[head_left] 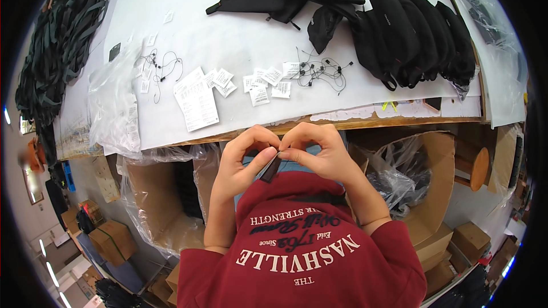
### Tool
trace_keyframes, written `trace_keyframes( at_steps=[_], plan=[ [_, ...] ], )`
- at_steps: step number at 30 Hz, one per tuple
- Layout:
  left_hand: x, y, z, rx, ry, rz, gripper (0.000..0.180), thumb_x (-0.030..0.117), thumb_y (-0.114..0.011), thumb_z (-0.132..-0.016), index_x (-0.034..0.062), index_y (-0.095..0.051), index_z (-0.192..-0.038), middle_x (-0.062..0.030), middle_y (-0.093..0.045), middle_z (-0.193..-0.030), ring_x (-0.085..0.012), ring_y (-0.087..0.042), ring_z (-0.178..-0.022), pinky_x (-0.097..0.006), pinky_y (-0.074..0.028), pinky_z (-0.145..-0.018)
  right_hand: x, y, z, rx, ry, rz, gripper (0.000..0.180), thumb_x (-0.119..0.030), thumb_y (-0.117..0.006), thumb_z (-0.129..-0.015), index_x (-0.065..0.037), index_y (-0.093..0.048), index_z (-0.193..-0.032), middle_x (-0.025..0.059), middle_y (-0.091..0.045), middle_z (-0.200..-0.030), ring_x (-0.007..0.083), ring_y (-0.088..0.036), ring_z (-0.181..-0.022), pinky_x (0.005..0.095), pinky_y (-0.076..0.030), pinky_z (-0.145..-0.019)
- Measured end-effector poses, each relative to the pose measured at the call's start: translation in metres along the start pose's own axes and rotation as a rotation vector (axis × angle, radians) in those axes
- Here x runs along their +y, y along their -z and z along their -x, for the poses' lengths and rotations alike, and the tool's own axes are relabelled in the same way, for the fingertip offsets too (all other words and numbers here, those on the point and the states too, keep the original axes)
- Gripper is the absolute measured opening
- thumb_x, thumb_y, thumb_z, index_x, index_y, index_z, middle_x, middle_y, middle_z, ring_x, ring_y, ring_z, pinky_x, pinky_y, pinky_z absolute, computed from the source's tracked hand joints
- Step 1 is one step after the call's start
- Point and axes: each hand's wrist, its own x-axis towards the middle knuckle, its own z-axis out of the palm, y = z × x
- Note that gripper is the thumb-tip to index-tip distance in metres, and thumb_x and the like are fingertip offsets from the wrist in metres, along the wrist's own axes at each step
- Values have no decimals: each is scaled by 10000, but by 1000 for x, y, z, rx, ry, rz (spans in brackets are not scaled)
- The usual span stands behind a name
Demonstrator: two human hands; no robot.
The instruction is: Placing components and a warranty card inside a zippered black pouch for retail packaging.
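Close in front of my chest, just off the table's near edge, both hands meet with fingertips together. My left hand pinches a small dark tag with a pale edge, which hangs tilted below the fingers. My right hand is closed at the tag's upper end, thumb and forefinger pressed together; a thin cord there is too small to make out clearly. Ahead on the white-covered table lie several small white packets, a printed white sheet and a tangle of black tag strings.
Several black bags stand in a row at the right, with more black bags loose at the back. Black straps pile at the far left, near clear plastic bags. Plastic-lined cardboard boxes flank me below the edge.
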Motion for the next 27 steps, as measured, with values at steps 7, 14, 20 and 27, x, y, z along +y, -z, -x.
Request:
trace_keyframes(
  at_steps=[7,14,20,27],
  plan=[
    [-1,-4,-10,30,-6,-43,50,36,-557,-909,-13,-545,-906,-57,-570,-893,-91,-529,-731,-210,-438,-663,2,8,-1,-85,-171,-270,100,-140,-627,-882,-53,-579,-876,-28,-500,-559,37,-415,-484,200,-320,-462],
    [-7,19,-66,-56,38,-215,54,61,-540,-918,8,-529,-918,-44,-577,-895,-82,-530,-735,-208,-424,-655,27,16,-7,-148,-362,-455,171,-201,-565,-935,-44,-549,-871,-50,-464,-543,21,-397,-442,183,-299,-409],
    [-84,134,-206,457,-114,-551,200,98,-582,-849,48,-562,-1042,-106,-610,-1124,-208,-563,-933,-367,-443,-850,29,20,4,-93,-366,-493,147,-176,-598,-909,-45,-569,-850,-46,-478,-539,23,-406,-427,185,-298,-400],
    [-135,245,-261,508,108,-903,687,178,-674,-731,72,-392,-1349,-154,-557,-1239,-352,-419,-1181,-426,-324,-1013,25,12,23,-92,-361,-512,130,-146,-594,-903,-32,-565,-849,-24,-503,-562,40,-442,-428,195,-328,-399]
  ],
)
